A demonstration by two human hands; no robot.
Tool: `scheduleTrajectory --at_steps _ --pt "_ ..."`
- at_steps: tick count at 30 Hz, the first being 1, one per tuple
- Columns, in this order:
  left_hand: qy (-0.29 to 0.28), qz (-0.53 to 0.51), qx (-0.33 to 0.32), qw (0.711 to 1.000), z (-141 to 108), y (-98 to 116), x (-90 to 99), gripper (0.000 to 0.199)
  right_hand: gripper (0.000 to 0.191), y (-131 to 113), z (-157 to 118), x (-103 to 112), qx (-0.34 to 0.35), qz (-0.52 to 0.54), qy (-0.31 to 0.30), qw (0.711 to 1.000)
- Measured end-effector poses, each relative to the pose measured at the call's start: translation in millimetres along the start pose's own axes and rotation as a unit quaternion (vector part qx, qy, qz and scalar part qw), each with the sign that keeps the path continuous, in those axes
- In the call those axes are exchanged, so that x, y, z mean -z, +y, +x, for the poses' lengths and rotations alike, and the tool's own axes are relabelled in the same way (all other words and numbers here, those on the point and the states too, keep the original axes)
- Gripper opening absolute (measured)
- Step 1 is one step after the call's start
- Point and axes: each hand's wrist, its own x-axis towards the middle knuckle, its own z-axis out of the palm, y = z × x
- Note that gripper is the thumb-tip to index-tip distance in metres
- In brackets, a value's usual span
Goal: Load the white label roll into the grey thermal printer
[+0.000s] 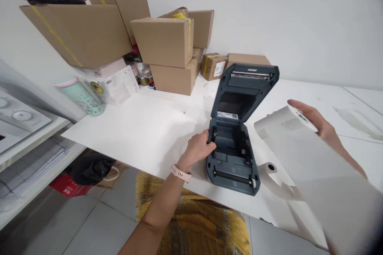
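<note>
A dark grey label printer [230,151] stands on the white table with its lid [245,91] raised, showing the hollow inside and a black roller near its front. My left hand [200,147], with a pink watch band at the wrist, grips the printer's left edge, thumb over the rim. To the right of the printer, my right hand [314,117] is wrapped round the far end of a white paper roll [275,123], raised above the table. A wide sheet runs from it towards the lower right. Part of that hand is hidden behind the paper.
A narrow white roll [271,167] with a dark core sits right of the printer, paper trailing from it. Cardboard boxes [163,42] are stacked at the back by the wall. A mint tumbler [80,95] and a white box [115,85] stand at the left.
</note>
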Motion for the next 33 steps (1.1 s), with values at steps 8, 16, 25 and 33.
scheduleTrajectory --at_steps 8,16,25,33 --pt "-0.016 0.043 0.017 0.999 -1.6 3.8 0.9 0.040 0.074 68.1 0.4 -29.0 -0.122 -0.010 -0.148 0.981" --pt "-0.006 0.019 0.013 1.000 -1.2 0.3 -2.6 0.049 0.095 82.0 -15.0 -37.9 -0.111 -0.041 -0.180 0.977" --pt "-0.021 -0.006 0.020 1.000 1.1 2.8 -0.9 0.055 0.048 83.6 -76.3 22.8 -0.209 0.075 -0.305 0.926" --pt "-0.010 -0.024 0.024 0.999 -0.3 1.2 -4.2 0.056 0.053 77.0 -103.0 15.0 -0.231 0.130 -0.293 0.918"
